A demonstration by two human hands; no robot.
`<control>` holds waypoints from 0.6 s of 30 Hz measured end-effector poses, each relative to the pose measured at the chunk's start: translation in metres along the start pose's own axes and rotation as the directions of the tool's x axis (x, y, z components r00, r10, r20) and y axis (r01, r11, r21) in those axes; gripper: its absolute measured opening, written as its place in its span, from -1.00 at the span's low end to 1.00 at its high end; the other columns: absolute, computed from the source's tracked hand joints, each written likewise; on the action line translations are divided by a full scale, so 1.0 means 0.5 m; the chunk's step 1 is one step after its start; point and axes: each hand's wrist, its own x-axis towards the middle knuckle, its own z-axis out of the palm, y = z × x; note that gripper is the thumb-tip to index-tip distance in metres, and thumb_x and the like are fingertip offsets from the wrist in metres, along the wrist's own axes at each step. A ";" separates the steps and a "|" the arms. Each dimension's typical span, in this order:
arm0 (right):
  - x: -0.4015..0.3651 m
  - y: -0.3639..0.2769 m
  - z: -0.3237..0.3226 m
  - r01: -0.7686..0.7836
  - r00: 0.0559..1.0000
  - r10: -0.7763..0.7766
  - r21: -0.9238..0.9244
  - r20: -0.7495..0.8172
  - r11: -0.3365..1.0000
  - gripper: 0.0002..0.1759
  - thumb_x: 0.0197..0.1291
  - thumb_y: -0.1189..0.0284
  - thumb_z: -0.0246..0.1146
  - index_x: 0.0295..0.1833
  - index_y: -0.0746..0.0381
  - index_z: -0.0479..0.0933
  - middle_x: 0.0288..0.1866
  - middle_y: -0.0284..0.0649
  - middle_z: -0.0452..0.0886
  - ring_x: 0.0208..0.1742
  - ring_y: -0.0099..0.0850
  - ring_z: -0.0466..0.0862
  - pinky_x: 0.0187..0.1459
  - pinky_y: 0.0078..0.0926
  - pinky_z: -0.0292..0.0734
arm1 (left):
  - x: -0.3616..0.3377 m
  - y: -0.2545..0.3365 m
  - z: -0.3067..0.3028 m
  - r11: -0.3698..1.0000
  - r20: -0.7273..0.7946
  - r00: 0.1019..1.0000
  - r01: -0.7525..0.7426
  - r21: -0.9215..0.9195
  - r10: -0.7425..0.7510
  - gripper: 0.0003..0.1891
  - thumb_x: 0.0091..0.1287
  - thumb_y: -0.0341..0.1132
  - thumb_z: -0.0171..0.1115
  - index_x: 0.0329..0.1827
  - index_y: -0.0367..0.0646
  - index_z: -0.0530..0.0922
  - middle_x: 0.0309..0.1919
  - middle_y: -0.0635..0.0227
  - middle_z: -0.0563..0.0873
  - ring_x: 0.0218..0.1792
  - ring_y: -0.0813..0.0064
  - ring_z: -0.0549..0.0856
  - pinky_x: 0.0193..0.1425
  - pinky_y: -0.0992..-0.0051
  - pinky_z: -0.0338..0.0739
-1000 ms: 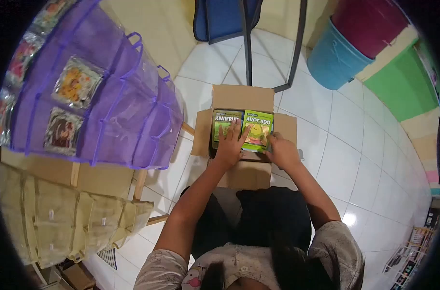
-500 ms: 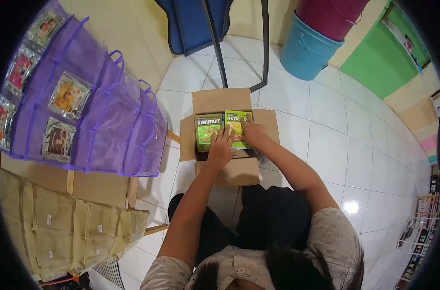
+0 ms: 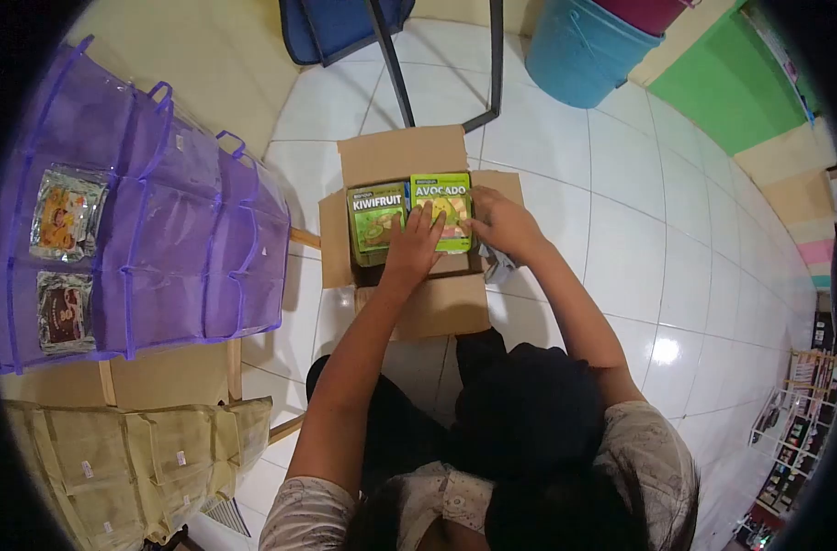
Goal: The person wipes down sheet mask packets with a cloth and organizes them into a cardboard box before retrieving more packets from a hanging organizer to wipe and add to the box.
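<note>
Packed side by side in an open cardboard box (image 3: 402, 151) are a green packet labelled KIWIFRUIT (image 3: 374, 226) and a lighter green packet labelled AVOCADO (image 3: 444, 191). My left hand (image 3: 411, 250) lies over the facing edges of both packets, fingers spread and flat. At the right edge of the avocado packet, my right hand (image 3: 508, 228) is curled, with its thumb near the front face and its other fingers along the side, partly hidden. What lies beneath the packets is hidden.
To the left hangs a purple pocket organizer (image 3: 184, 239) with silver sachets, above a beige one (image 3: 152, 459). A dark metal frame (image 3: 497, 64) and a blue bucket (image 3: 579, 55) stand beyond the box. Greyish crumpled material (image 3: 501, 264) sits by the box's right side.
My right hand has shifted from the avocado packet's face to its right edge. My left hand stays on the packets. The whole view has moved, so the box appears higher and further left.
</note>
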 end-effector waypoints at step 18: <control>-0.110 0.045 -0.060 -0.238 0.970 0.245 0.202 -0.009 0.950 -0.44 0.22 0.15 0.28 0.25 0.24 0.51 0.17 -0.05 0.60 0.06 -0.12 0.66 0.10 -0.27 0.56 | 0.046 0.060 -0.022 0.999 0.013 0.999 0.039 0.017 -0.039 -0.12 0.08 -0.24 0.44 0.53 0.11 0.24 0.51 0.08 0.24 0.51 0.08 0.23 0.52 -0.25 -0.07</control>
